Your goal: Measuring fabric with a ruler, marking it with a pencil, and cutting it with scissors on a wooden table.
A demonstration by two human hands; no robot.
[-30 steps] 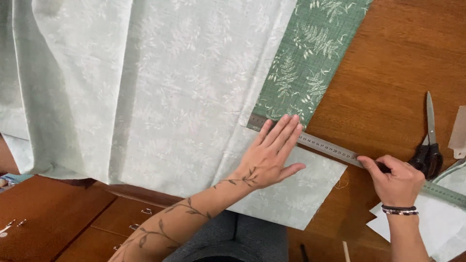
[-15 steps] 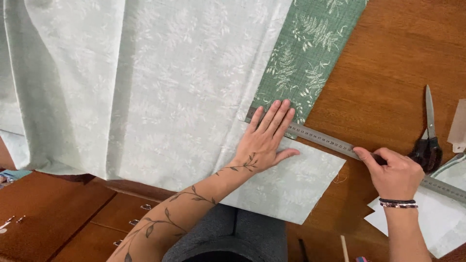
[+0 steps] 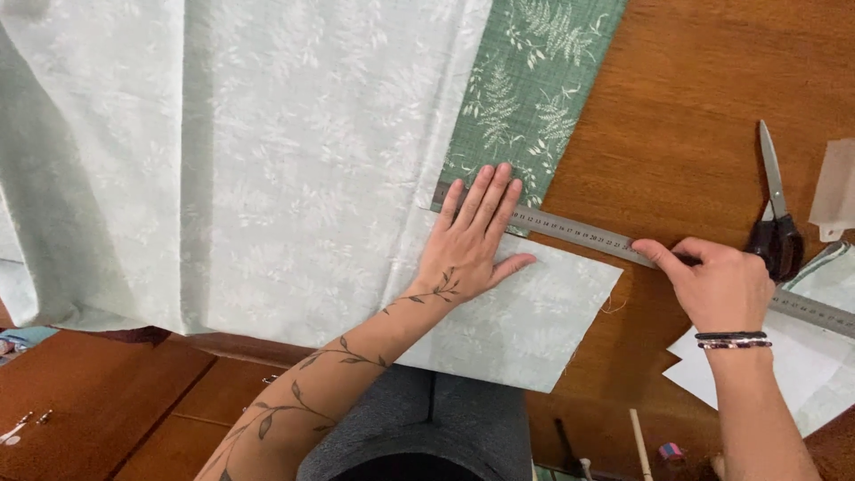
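A pale green leaf-print fabric [image 3: 267,178] covers the left of the wooden table [image 3: 712,89], its right edge turned back to show a darker green side [image 3: 525,80]. A steel ruler [image 3: 579,233] lies slanted across the fabric's corner and onto the wood. My left hand [image 3: 472,245] lies flat, palm down, with its fingertips pressing the ruler's left end onto the fabric. My right hand [image 3: 717,285] is closed at the ruler's near edge, just past the fabric. It pinches a small dark thing against it; I cannot tell what it is.
Black-handled scissors [image 3: 777,233] lie just beyond my right hand, blades pointing away. White paper pieces [image 3: 802,374] sit under my right wrist, and a pale translucent piece [image 3: 837,187] is at the right edge. Wooden drawers [image 3: 107,392] are at the lower left. Thin sticks [image 3: 639,441] are at the bottom.
The view has shifted a little, so everything sits higher in the frame. Both hands stay at the ruler, in nearly the same places along it.
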